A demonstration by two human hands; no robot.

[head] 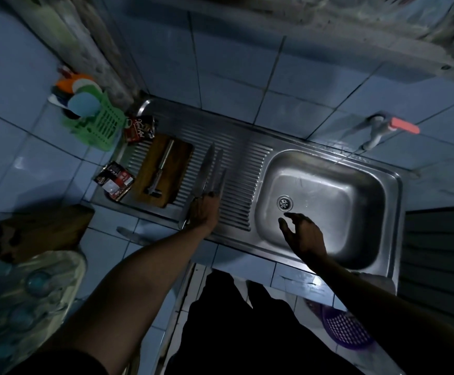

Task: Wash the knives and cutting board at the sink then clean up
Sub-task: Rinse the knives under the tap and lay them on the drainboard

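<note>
Overhead, a stainless steel sink (328, 201) is seen set into a tiled desk (58, 169), with a ribbed draining board (236, 169) on its left side. Several knives (212, 171) are gripped together in the left hand (204, 209), which is closed around their handles above the draining board; the blades are fanned away from the person, toward the wall. How many knives are held cannot be told for certain, though three blades seem to be shown. The right hand (302, 234) is held over the sink basin near the drain (284, 203), with fingers spread loosely and nothing held in it.

A wooden cutting board (177, 171) is laid on the far left part of the draining board, and one more metal utensil (161, 169), whose kind cannot be made out, is rested along it. Two dark red packets (115, 180) are placed beside the board, one at its near left edge and one at its far left corner. A green plastic rack (104, 128) with coloured plates (84, 104) stood in it is found on the desk beyond them. A tap with a red handle (404, 128) is fixed to the tiled wall past the far right of the basin. A purple basket (347, 331) is seen on the floor below the right forearm.
</note>
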